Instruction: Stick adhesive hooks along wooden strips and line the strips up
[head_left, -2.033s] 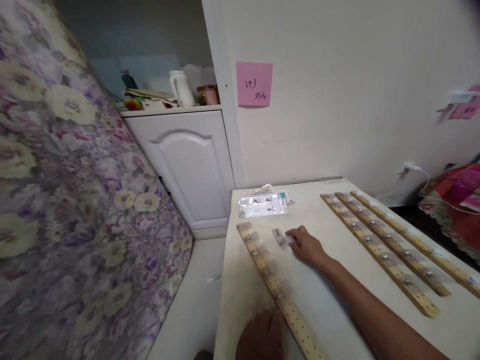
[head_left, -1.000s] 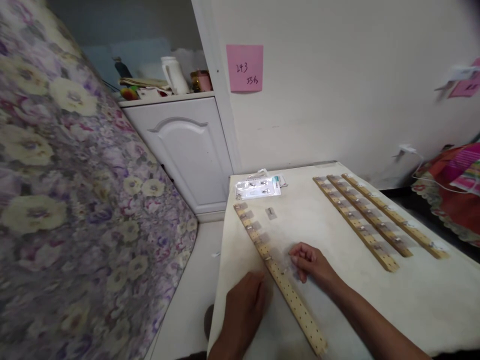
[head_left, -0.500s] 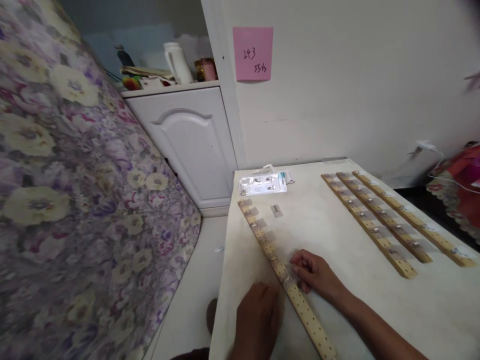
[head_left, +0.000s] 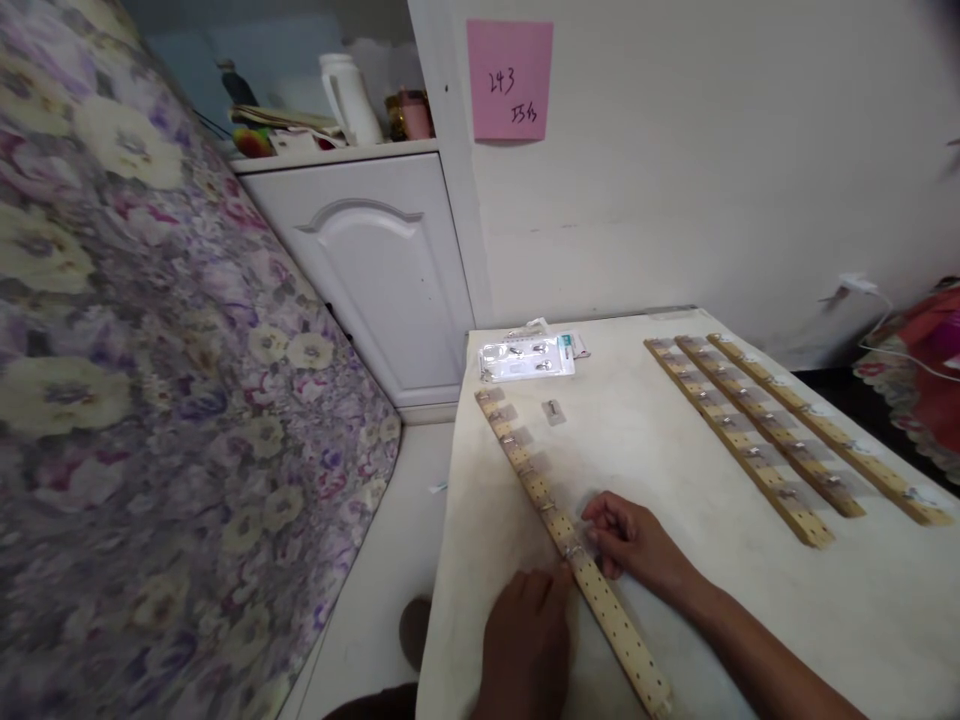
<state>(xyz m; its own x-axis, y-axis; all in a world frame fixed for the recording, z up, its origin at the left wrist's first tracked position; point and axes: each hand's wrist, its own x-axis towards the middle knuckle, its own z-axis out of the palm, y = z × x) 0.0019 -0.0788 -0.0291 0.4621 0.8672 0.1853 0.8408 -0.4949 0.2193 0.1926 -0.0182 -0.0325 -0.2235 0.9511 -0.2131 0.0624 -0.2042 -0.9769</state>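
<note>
A long pale wooden strip [head_left: 619, 635] with rows of small holes runs diagonally across the near part of the table. Several metal hooks on clear plastic plates lie along its far half. My left hand [head_left: 529, 635] is curled at the strip's left edge, a fingertip pressing against it beside the nearest hook [head_left: 574, 551]. On the other side, my right hand [head_left: 628, 538] is closed, its fingertips at that hook's clear plate; the exact grip is partly hidden. One loose hook on a clear plate [head_left: 553, 411] rests on the table beyond my hands.
Three similar strips with hooks [head_left: 739, 440] lie side by side at the right. Clear hook packaging [head_left: 525, 358] is at the table's far left corner. A floral curtain [head_left: 187, 400] hangs on the left, and a white wall with a pink note [head_left: 510, 80] rises behind the table [head_left: 675, 640].
My left hand has moved slightly right, and its fingertip now meets the strip's edge. My right hand stays at the same hook. The view has tilted slightly.
</note>
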